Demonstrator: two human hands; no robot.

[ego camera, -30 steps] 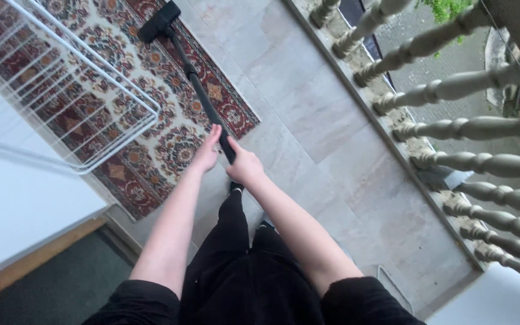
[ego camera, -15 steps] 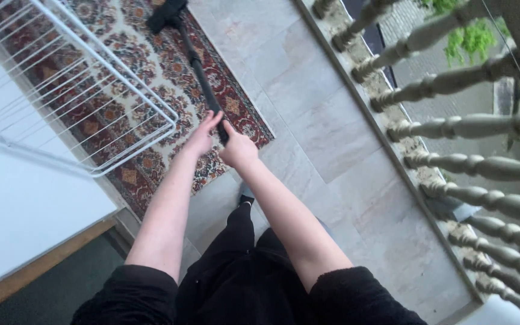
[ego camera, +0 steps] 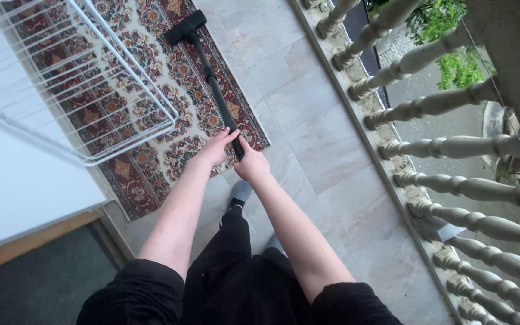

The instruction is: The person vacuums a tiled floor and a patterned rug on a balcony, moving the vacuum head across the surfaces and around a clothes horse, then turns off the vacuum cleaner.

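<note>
Both hands, left [ego camera: 215, 150] and right [ego camera: 251, 165], closed round the vacuum wand [ego camera: 215, 87]. Vacuum head [ego camera: 185, 27] sits on the patterned rug [ego camera: 151, 90], far end from the hands. Cleaned share of the rug: cannot tell.

A white wire drying rack [ego camera: 85, 90] is standing over the left part of the balcony beside a white wall [ego camera: 19, 180], while a pale stone balustrade [ego camera: 446, 144] is running along the tiled floor [ego camera: 314, 126] on the right.

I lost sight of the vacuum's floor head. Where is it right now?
The black floor head sits at the top of the head view, left of centre, on the patterned rug, just right of the white wire rack.
</note>
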